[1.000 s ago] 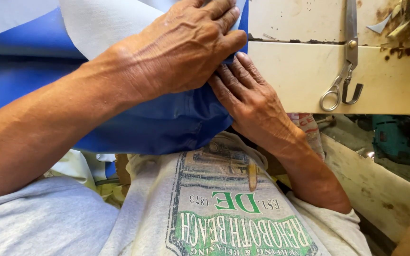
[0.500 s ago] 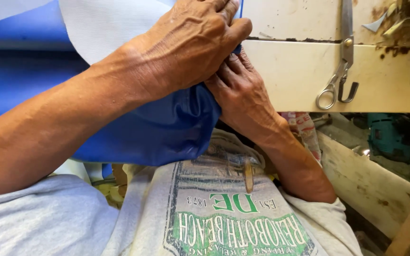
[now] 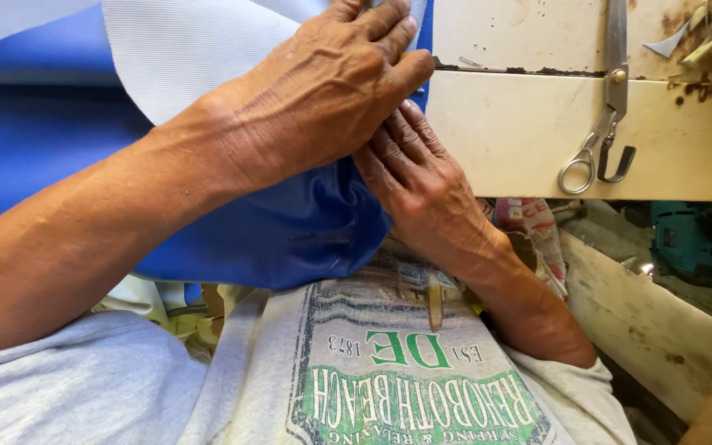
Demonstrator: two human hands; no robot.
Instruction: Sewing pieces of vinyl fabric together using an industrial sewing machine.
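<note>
We find the blue fabric (image 3: 290, 239) bunched in the person's lap and spread up and left across the frame, its pale ribbed underside (image 3: 183, 58) turned upward near the top. Its right edge lies against the front face of the cream counter (image 3: 504, 132).

The left hand (image 3: 323, 99) lies flat over the fabric at that edge, fingers (image 3: 389, 37) together and bent down onto the cloth, pressing it (whether they pinch a fold underneath we cannot tell). The right hand (image 3: 422, 181) sits just below and partly beneath the left, its fingers (image 3: 389, 140) tucked against the fabric's edge and touching the left hand; their tips are hidden, so the grip cannot be judged.

On the counter face, well right of the hands, a pair of scissors (image 3: 607, 99) hangs point-up from a dark hook (image 3: 618, 161). The counter surface is stained and chipped along its upper seam.

Below, we note a grey printed T-shirt (image 3: 389, 379) on the person, and a teal machine (image 3: 690, 239) in shadow under the counter at right.
</note>
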